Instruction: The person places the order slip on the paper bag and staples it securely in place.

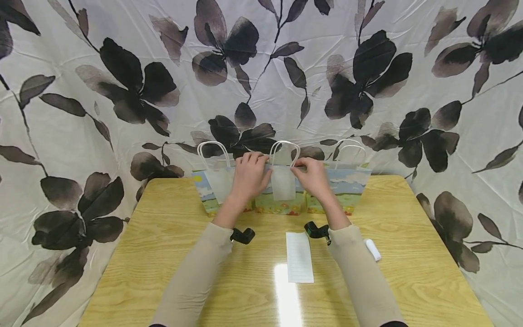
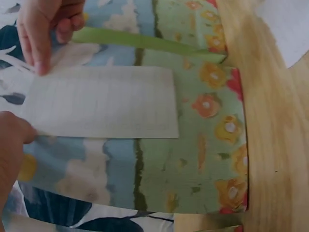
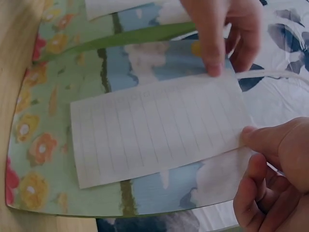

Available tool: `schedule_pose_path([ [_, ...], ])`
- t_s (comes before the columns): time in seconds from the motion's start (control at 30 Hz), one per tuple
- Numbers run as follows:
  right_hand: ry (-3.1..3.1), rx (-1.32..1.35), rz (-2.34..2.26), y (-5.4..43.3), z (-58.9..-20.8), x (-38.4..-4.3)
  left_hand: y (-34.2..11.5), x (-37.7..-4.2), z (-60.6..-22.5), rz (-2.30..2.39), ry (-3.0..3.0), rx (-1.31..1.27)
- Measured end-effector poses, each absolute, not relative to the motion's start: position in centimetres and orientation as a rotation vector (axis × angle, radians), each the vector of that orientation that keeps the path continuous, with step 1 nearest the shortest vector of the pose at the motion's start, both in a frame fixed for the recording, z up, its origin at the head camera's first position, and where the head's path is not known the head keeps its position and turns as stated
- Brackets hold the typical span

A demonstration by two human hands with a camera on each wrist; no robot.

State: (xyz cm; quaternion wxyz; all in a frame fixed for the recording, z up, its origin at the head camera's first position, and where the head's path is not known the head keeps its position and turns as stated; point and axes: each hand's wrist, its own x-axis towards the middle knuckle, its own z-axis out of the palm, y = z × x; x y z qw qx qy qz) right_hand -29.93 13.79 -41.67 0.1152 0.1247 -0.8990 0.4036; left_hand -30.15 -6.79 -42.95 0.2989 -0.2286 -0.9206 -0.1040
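Three paper gift bags stand side by side at the back of the table, printed with sky, grass and flowers. Against the front of the middle gift bag [image 1: 279, 209] lies a white lined paper slip [image 1: 283, 185], near its top edge. My left hand [image 1: 250, 176] pinches the slip's upper left corner, thumb in front, other fingers at the bag's rim. At the upper right corner, my right hand [image 3: 285, 159] pinches the slip between thumb and forefinger. Another white slip [image 1: 219, 184] is on the left gift bag [image 1: 200, 184], partly behind my left hand.
The right gift bag [image 1: 355, 188] is partly covered by my right hand. Nearer me on the wooden table [image 1: 163, 254] lie a loose lined slip [image 1: 299, 258] and a small white oblong object [image 1: 372, 250]. A floral cloth [image 1: 261, 45] hangs behind the table.
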Motion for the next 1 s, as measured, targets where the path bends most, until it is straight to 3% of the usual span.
schedule_pose_path([
  [0.23,-2.622,0.439,1.192,14.5,-41.5,-30.1,-5.5,-29.0,-44.0,-0.517,-2.288,-0.572],
  [0.5,-2.629,0.502,1.245,14.9,-41.3,-29.7,-4.9,-27.7,-43.2,-0.874,-2.513,-0.466],
  [1.0,-2.638,0.515,1.285,15.0,-41.9,-29.5,-6.1,-28.6,-43.1,-1.194,-2.571,-0.500],
])
